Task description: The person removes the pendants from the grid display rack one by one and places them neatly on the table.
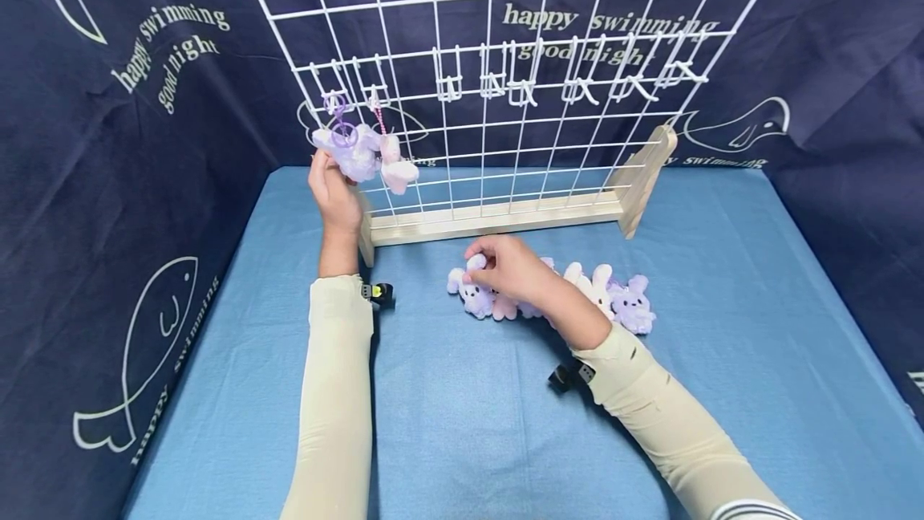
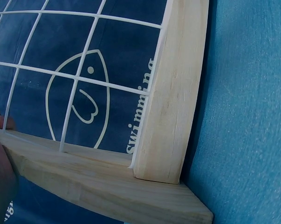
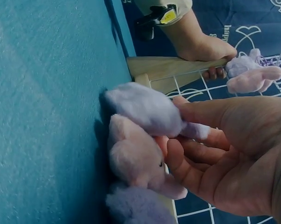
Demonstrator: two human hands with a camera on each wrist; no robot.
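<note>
My left hand [image 1: 335, 195] grips the wooden side post [image 3: 159, 70] of the grid rack at its left end, its fingers curled round the upper part. Right beside it hang a lilac plush keychain [image 1: 354, 155] with purple rings and a pink plush keychain [image 1: 397, 165] on a beaded cord. With thumb and fingers, my right hand [image 1: 512, 267] pinches an ear of a lilac plush bunny [image 1: 475, 297] at the left end of a row on the blue cloth. A pink plush [image 3: 135, 154] lies against that bunny, close under the fingers.
The white wire grid [image 1: 498, 143] stands upright on a wooden base bar [image 1: 491, 221]. Several white hooks [image 1: 521, 93] line it. Further right in the row are a white plush bunny [image 1: 597, 287] and another lilac plush bunny [image 1: 632, 305]. Dark printed fabric [image 1: 65, 207] walls the table.
</note>
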